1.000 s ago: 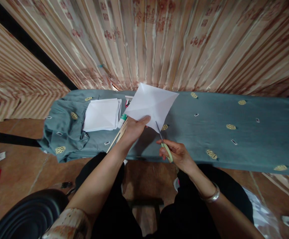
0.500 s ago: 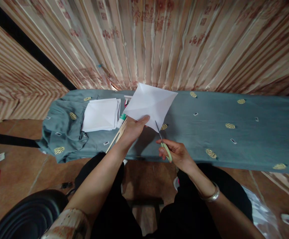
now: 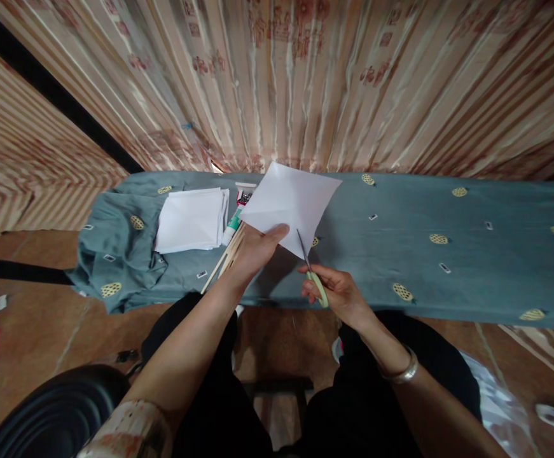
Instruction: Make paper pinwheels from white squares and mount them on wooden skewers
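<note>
One white sheet [image 3: 296, 197] is at the centre of the frame, held up over the worktop [image 3: 401, 235] like a diamond, one corner pointing down and slightly right. That lower corner is where the scissors [image 3: 318, 289] meet it: their long axis runs steeply from lower right to upper left, with a blade lying over the paper and its tip towards the sheet's middle. Whether the other blade is underneath, I cannot tell.

The left hand [image 3: 256, 251] has its grip closed on the sheet's lower-left edge, thumb on top, just left of the blade tip but apart from it. The right hand [image 3: 338, 294], below and right of the corner, has its grip around the green handles and is nearer that corner; no part of it seems to touch the paper.

Farther left of the sheet are a green-and-white tube [image 3: 233, 224], a small red box [image 3: 243, 198] above it, several sticks [image 3: 222, 259] partly behind the left forearm, then a paper stack [image 3: 191, 219].
</note>
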A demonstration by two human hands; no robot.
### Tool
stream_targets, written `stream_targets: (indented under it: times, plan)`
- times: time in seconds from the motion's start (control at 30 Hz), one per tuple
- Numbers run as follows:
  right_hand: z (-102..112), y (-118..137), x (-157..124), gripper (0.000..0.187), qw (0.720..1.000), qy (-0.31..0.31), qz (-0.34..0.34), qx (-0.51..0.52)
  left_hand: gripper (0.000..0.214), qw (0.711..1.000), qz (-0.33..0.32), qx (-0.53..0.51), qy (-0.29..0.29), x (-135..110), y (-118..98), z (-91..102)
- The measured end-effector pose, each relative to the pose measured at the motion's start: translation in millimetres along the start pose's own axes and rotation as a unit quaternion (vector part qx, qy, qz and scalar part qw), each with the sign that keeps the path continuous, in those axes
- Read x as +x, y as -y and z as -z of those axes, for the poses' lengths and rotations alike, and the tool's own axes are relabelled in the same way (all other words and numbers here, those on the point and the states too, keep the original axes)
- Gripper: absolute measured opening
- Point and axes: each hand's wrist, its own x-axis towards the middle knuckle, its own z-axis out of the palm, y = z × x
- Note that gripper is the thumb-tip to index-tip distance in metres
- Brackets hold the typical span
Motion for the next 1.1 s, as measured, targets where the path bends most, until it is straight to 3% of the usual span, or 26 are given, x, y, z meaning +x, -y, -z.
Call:
stream_targets:
  times: [0.3, 0.73, 1.1]
  plan:
    - [-0.5, 1.2, 0.6, 0.046, 1.0, -0.007, 0.005, 0.017, 0.037, 0.999, -0.028, 0.003, 0.031, -3.2, 0.1, -1.6]
    - [-5.0, 5.9, 0.8, 0.044, 0.999, -0.029, -0.015, 0.017, 0.057, 0.999, -0.049, 0.006, 0.022, -2.0, 1.1, -2.9]
    - [-1.5, 8.5, 1.1, 0.044, 1.0, -0.014, -0.017, -0.016, 0.042, 0.998, -0.035, 0.032, 0.046, -13.2, -12.3, -6.9]
